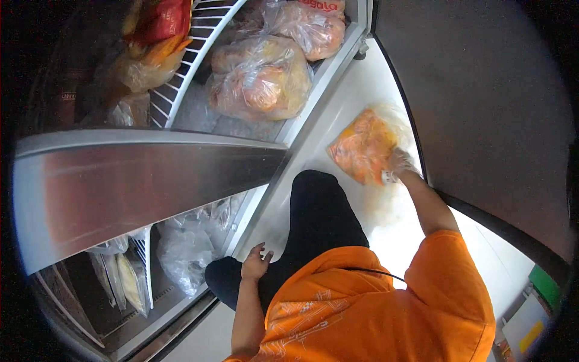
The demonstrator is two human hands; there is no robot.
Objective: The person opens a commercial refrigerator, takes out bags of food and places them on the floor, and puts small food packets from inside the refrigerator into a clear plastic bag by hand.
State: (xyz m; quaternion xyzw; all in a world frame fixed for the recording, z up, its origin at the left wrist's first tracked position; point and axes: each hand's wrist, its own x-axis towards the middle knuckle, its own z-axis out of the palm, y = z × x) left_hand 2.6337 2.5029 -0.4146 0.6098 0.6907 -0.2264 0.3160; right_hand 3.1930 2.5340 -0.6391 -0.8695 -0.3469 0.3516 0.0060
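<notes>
My right hand [400, 164] grips the edge of a clear plastic bag of orange-pink food, perhaps meat [364, 147], over the white floor. The bag and hand are somewhat blurred. Above my knee, to the left of my lap, my left hand [257, 263] is held with its fingers apart and nothing in it. Inside the open refrigerator or freezer, a large clear bag of food, perhaps poultry [262, 83], lies near the front edge. Another plastic bag with red printing [316, 29] sits behind it.
A metal divider [158, 174] separates two cabinet compartments. White wire racks [206, 43] stand inside. Crumpled clear bags [185, 251] fill part of the lower-left compartment. A dark door [479, 104] stands open on my right. A green object [545, 286] is at the lower right.
</notes>
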